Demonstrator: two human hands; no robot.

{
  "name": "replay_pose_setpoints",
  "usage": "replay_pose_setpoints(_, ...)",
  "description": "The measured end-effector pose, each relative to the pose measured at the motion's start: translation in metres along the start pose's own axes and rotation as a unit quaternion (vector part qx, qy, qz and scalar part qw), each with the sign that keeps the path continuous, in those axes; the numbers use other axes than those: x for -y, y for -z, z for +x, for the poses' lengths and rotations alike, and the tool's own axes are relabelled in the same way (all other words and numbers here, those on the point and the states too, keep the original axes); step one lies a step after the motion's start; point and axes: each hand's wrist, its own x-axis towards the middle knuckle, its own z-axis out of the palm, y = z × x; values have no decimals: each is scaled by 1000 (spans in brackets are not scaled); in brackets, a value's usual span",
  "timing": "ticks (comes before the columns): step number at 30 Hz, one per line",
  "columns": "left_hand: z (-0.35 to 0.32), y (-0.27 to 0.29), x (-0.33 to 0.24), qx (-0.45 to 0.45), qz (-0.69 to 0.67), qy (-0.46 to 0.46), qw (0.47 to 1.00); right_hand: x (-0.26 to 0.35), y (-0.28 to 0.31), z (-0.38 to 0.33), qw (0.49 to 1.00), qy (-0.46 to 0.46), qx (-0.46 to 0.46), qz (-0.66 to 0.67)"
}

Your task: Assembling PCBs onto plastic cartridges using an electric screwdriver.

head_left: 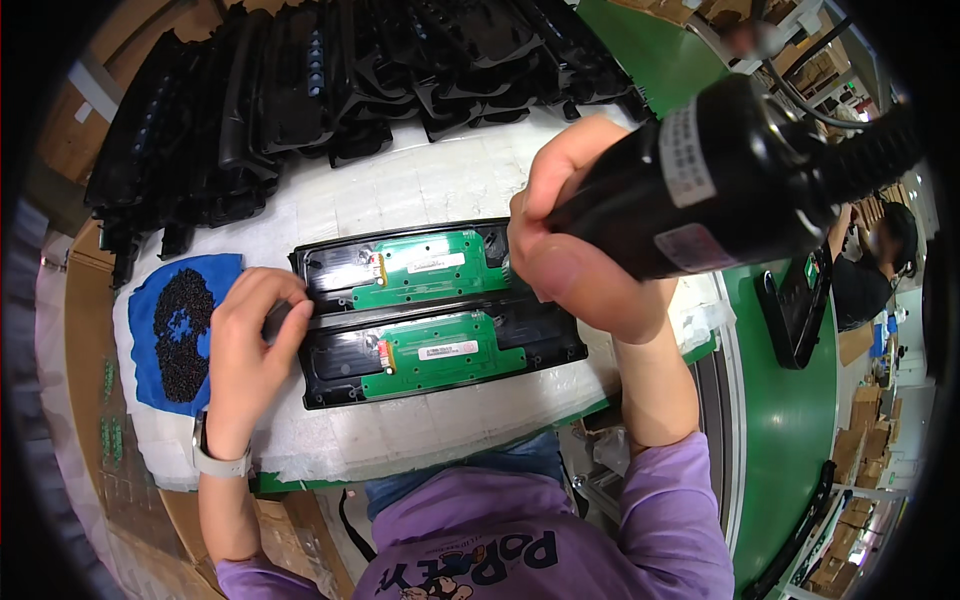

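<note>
My right hand [585,245] grips a thick black electric screwdriver [640,195], raised over the right end of two long black plastic panels; its tip is hidden behind my hand. The far panel [330,268] and the near panel [335,365] lie side by side on the white padded table. Each carries a green circuit board, the far board [390,288] and the near board [410,372], with a white label. At the panels' left ends is my left hand [255,325], thumb and index finger drawn together; whatever they pinch is too small to make out.
Left of my left hand, a blue cloth [145,310] holds a heap of small black screws [180,355]. Stacked black plastic housings [340,70] line the table's far side. Off to the right, a black panel [785,320] lies on a green surface, near another person [868,280].
</note>
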Motion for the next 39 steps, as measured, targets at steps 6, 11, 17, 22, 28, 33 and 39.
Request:
replay_pose_setpoints(6, 8, -13, -12, 46, 7, -16, 999, -4, 0, 1, 999, -14, -29, 10)
replay_pose_setpoints(11, 3, -15, -14, 22, 13, -10, 1000, -3, -2, 0, 999, 4, -46, 13)
replay_pose_setpoints(17, -4, -18, -14, -35, 8, -17, 999, 3, 2, -2, 1000, 9, -24, -14)
replay_pose_setpoints(22, -2, -19, -27, -49, -68, -59, 995, 8, 11, -4, 971, 84, 59, 217)
replay_pose_setpoints(28, -5, -32, -35, 78, -272, -5, 959, -2, 9, -4, 935, 91, 85, 331)
replay_pose_setpoints(33, -1, -36, -36, 93, -272, -27, 958, -10, 15, -2, 935, 77, 79, 336)
replay_pose_setpoints(39, -2, -37, -35, 83, -264, -12, 961, -11, 11, -2, 937, 65, 83, 332)
